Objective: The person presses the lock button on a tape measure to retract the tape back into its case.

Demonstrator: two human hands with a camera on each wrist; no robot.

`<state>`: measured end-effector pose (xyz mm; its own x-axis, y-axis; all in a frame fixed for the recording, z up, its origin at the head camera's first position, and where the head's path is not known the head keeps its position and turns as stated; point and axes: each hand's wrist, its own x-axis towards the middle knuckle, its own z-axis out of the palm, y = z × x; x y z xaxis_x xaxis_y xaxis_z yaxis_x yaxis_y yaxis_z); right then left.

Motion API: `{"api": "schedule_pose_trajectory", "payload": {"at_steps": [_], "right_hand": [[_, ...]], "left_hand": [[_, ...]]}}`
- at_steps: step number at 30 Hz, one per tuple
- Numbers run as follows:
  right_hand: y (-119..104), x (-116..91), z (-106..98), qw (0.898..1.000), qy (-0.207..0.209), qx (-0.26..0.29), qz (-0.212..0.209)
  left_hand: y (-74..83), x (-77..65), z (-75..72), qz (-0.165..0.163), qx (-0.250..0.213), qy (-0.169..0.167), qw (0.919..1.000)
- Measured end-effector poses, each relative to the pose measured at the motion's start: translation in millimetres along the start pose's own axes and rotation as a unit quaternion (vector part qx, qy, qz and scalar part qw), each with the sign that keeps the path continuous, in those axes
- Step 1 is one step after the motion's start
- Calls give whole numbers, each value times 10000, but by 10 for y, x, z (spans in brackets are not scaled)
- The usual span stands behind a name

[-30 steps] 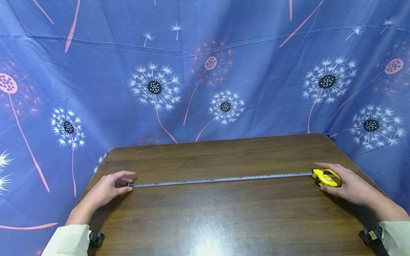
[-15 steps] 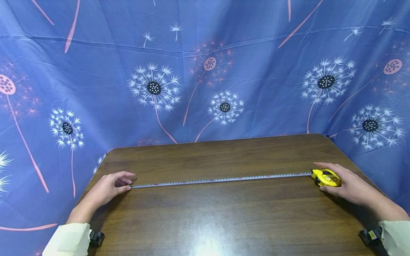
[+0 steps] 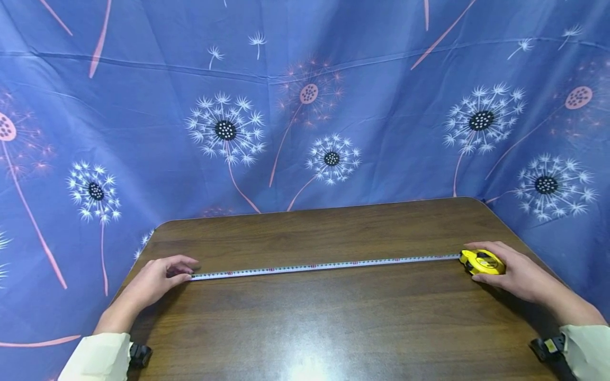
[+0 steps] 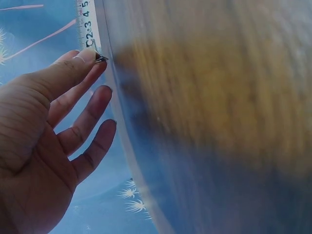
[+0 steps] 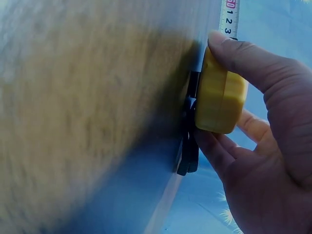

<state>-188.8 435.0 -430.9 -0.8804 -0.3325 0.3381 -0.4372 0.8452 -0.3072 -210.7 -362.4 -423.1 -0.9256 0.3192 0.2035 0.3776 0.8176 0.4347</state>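
A white tape blade (image 3: 329,266) with dark and red markings stretches nearly straight across the wooden table from one hand to the other. Its metal end hook (image 4: 101,59) is pinched between thumb and forefinger of my left hand (image 3: 154,280), whose other fingers are loosely bent. At the blade's other end, my right hand (image 3: 517,272) grips the yellow tape measure case (image 3: 482,263), thumb on the near side and fingers on the far side. The right wrist view shows the yellow case (image 5: 222,95) with black parts along its side, and the number 60 on the blade near its mouth.
The brown wooden table (image 3: 333,312) has rounded far corners and a bright glare near its front. Behind and beside it hangs a blue cloth (image 3: 391,132) with a dandelion print. A black wrist strap (image 3: 140,355) sits at my left sleeve.
Both hands, the case and the blade appear shifted slightly left in the head view, along with the background. The blade's printed face shows more clearly now. Both grips stay the same.
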Motion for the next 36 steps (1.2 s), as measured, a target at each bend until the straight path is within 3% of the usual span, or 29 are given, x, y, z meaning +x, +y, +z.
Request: {"api": "schedule_pose_trajectory", "payload": {"at_steps": [17, 25, 29, 36], "right_hand": [[7, 32, -60, 9996, 90, 238, 130], [12, 75, -73, 9986, 357, 337, -200], [3, 87, -108, 9988, 321, 366, -94], [-9, 123, -197, 9996, 142, 205, 153]], "left_hand": [[2, -11, -47, 153, 55, 387, 9991], [54, -18, -107, 242, 70, 711, 9971], [84, -14, -144, 204, 36, 744, 9970], [99, -2, -183, 451, 124, 824, 9955]]}}
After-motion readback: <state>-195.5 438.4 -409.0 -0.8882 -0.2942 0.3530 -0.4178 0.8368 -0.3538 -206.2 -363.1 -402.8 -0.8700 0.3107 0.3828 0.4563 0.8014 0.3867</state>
